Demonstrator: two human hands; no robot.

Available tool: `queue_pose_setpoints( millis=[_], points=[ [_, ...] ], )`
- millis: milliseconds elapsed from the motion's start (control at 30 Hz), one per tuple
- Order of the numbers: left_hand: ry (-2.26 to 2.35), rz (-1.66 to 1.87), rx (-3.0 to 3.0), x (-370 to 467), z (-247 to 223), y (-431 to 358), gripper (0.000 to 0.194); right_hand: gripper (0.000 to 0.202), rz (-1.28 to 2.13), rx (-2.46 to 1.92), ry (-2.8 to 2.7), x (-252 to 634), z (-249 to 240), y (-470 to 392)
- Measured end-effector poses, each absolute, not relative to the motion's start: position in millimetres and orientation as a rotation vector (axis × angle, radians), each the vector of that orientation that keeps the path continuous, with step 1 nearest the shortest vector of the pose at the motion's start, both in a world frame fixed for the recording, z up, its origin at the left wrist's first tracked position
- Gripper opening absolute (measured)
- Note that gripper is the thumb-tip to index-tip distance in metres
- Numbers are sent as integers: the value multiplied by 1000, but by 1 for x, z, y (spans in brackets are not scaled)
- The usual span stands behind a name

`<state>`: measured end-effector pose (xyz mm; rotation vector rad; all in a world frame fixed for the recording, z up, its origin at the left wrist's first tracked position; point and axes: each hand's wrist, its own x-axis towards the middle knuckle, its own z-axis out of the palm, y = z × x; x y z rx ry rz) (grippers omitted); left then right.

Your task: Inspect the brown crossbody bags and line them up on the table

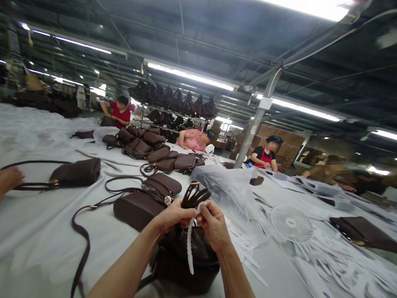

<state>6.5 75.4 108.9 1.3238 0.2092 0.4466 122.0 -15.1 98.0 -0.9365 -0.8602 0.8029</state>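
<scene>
A dark brown bag [189, 271] stands on the white-covered table right below my hands. Its strap is gathered into a looped bundle [195, 197] above the bag. My left hand [176, 216] is closed around the base of that bundle, thumb pointing right. With thumb and fingers pinched, my right hand [212, 220] grips a white strip [189, 247] that passes round the strap bundle. The strip's long end hangs down in front of the bag. A round metal charm [168, 200] shows just behind my left hand.
Brown bags [138, 207] with long straps lie to the left, more pile up behind. Clear plastic [215, 183], a white fan [291, 223] and many white strips [345, 261] are at right. Another person's hand [7, 179] reaches in at left; other people work at the far side.
</scene>
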Motion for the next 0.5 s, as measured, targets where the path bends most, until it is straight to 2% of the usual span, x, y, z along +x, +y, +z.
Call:
queue_pose_setpoints(
  millis=[267,500],
  points=[
    [224,473,1281,12,105,78,42,35,766,-941,-855,122,94,-16],
    [186,513,1291,12,103,81,42,32,795,-974,-897,123,90,-15]
  ],
)
